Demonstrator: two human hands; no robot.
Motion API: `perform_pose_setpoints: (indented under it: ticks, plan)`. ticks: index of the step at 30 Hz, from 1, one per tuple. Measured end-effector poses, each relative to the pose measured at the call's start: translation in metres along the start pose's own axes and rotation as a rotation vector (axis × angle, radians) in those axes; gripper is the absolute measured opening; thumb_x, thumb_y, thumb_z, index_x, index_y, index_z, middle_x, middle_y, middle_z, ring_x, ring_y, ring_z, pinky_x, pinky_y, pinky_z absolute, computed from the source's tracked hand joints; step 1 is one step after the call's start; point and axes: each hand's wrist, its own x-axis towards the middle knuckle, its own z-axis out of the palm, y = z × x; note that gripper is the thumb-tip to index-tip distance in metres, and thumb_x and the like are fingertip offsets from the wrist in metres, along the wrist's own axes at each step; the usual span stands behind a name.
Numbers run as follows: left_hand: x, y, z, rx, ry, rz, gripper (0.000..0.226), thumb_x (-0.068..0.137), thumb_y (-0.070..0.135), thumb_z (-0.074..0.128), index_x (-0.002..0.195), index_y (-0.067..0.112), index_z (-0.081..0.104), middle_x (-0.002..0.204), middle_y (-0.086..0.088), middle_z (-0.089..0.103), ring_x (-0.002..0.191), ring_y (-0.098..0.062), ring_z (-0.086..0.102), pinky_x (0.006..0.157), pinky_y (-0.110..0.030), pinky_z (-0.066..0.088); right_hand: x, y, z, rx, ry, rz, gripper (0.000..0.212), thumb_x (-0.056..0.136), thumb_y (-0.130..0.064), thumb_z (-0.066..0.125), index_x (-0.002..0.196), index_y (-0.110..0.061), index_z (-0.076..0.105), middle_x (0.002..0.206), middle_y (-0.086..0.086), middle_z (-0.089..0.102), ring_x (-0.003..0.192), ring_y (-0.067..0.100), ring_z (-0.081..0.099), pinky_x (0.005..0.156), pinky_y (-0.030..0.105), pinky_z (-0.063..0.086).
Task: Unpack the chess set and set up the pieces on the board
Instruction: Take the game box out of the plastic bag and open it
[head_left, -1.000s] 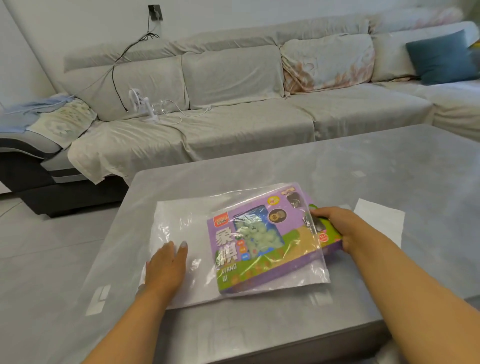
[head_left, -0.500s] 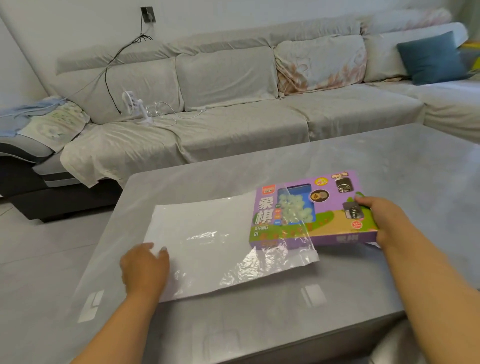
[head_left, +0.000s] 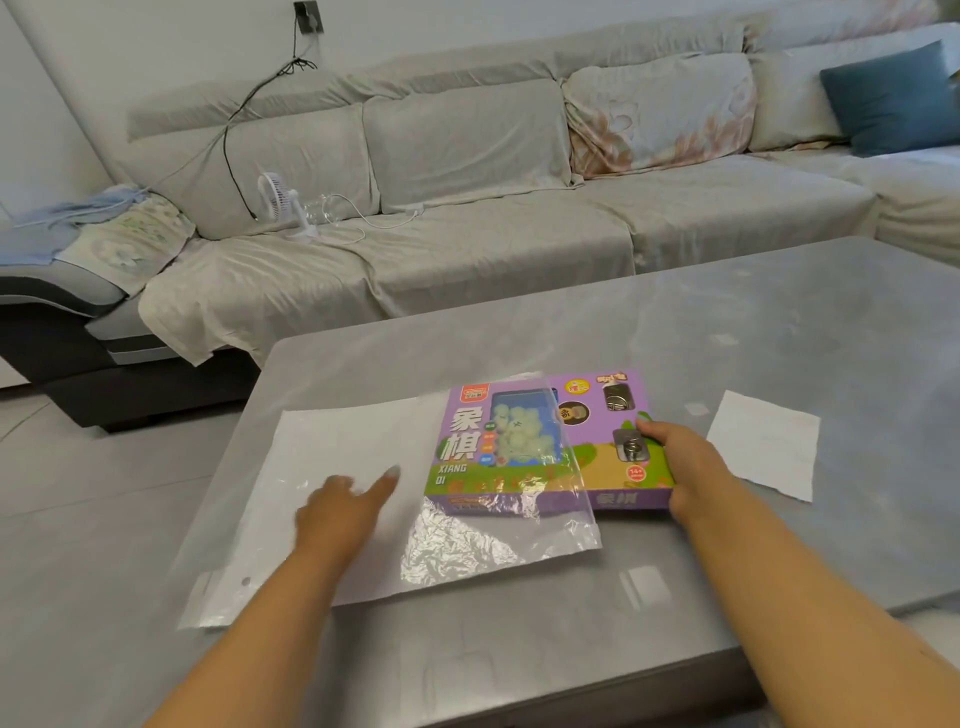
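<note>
A purple chess set box (head_left: 597, 410) with a clear window showing pale green pieces lies on the grey table (head_left: 779, 322), half out of a clear plastic bag (head_left: 337, 457). The bag's open end still drapes over the box's left half. My right hand (head_left: 680, 467) grips the box's right end, thumb on top. My left hand (head_left: 343, 514) lies on the flat bag to the left of the box, index finger stretched toward it, holding nothing.
A white sheet of paper (head_left: 763, 447) lies on the table right of the box. Behind the table runs a long grey sofa (head_left: 493, 228) with a small white fan (head_left: 283, 202), cables and a blue cushion (head_left: 893, 98). Grey floor lies to the left.
My right hand has pulled the box to the right, from fully inside the bag to half out. My left hand slid along the bag and now points a finger toward the box.
</note>
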Motion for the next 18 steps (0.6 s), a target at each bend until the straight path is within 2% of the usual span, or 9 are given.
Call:
perform_pose_setpoints:
  ticks: [2,3,5,7,8,10,12,16,18]
  plan:
    - [-0.015,0.019,0.011,-0.247,-0.174,0.031,0.093,0.072,0.077,0.053,0.135,0.009,0.046,0.140,-0.011,0.048,0.128,-0.032,0.045,0.106,-0.042,0.035,0.000,0.004,0.006,0.020,0.001,-0.006,0.012,0.082,-0.021,0.065,0.088,-0.010,0.063,0.056,0.009,0.068,0.043,0.023,0.064,0.053,0.035,0.056]
    - [-0.022,0.027,0.014,-0.302,-0.174,0.044,0.099,0.064,0.084,0.053,0.131,0.010,0.051,0.135,-0.011,0.053,0.123,-0.031,0.050,0.104,-0.043,0.039,0.000,0.005,0.008,0.026,0.001,-0.012,0.014,0.082,-0.021,0.066,0.089,-0.010,0.064,0.058,0.009,0.069,0.046,0.024,0.065,0.058,0.036,0.056]
    - [-0.033,0.040,0.015,-0.363,0.088,0.075,0.084,0.069,0.073,0.062,0.123,0.009,0.055,0.123,-0.011,0.060,0.114,-0.031,0.054,0.099,-0.043,0.042,0.000,0.005,0.012,0.045,0.004,-0.024,0.020,0.080,-0.023,0.068,0.095,-0.010,0.065,0.070,0.012,0.072,0.055,0.027,0.067,0.066,0.040,0.057]
    - [-0.047,0.045,0.012,-0.560,0.422,0.011,0.055,0.079,0.044,0.071,0.115,0.006,0.056,0.110,-0.014,0.060,0.104,-0.033,0.057,0.089,-0.039,0.045,-0.001,0.003,0.012,0.077,0.027,-0.037,0.020,0.080,-0.024,0.067,0.097,-0.012,0.065,0.079,0.013,0.072,0.062,0.028,0.068,0.069,0.042,0.057]
    - [-0.060,0.047,0.012,-0.703,0.451,-0.068,0.045,0.079,0.034,0.072,0.109,0.003,0.057,0.103,-0.018,0.060,0.097,-0.034,0.059,0.083,-0.038,0.046,-0.001,0.001,0.011,0.091,0.039,-0.041,0.018,0.081,-0.024,0.067,0.095,-0.013,0.064,0.075,0.012,0.072,0.060,0.027,0.068,0.068,0.042,0.057]
    - [-0.083,0.042,0.020,-0.995,0.277,-0.279,0.027,0.079,0.025,0.072,0.090,0.005,0.058,0.087,-0.012,0.058,0.077,-0.031,0.056,0.068,-0.034,0.046,-0.001,-0.002,0.010,0.134,0.068,-0.046,0.013,0.082,-0.022,0.066,0.092,-0.015,0.063,0.065,0.009,0.071,0.053,0.025,0.067,0.065,0.040,0.057]
    - [-0.095,0.039,0.028,-1.140,0.049,-0.454,0.025,0.080,0.025,0.073,0.081,0.012,0.052,0.082,-0.006,0.048,0.069,-0.023,0.048,0.060,-0.032,0.044,-0.003,-0.004,0.008,0.171,0.080,-0.052,0.013,0.083,-0.022,0.065,0.094,-0.016,0.062,0.074,0.009,0.070,0.060,0.026,0.067,0.067,0.040,0.056]
    - [-0.080,0.049,0.026,-1.317,-0.236,-0.550,0.026,0.085,0.025,0.071,0.101,0.012,0.054,0.094,-0.014,0.057,0.086,-0.028,0.058,0.077,-0.040,0.051,-0.009,-0.002,0.008,0.177,0.081,-0.033,0.009,0.085,-0.023,0.063,0.092,-0.017,0.061,0.085,0.010,0.068,0.071,0.028,0.066,0.069,0.041,0.056]
    - [-0.063,0.058,0.024,-1.477,-0.270,-0.525,0.022,0.090,0.013,0.063,0.111,0.009,0.058,0.096,-0.015,0.065,0.084,-0.028,0.063,0.074,-0.043,0.053,-0.010,0.000,0.008,0.166,0.076,-0.027,0.010,0.084,-0.022,0.064,0.091,-0.016,0.062,0.083,0.011,0.069,0.068,0.028,0.066,0.066,0.041,0.056]
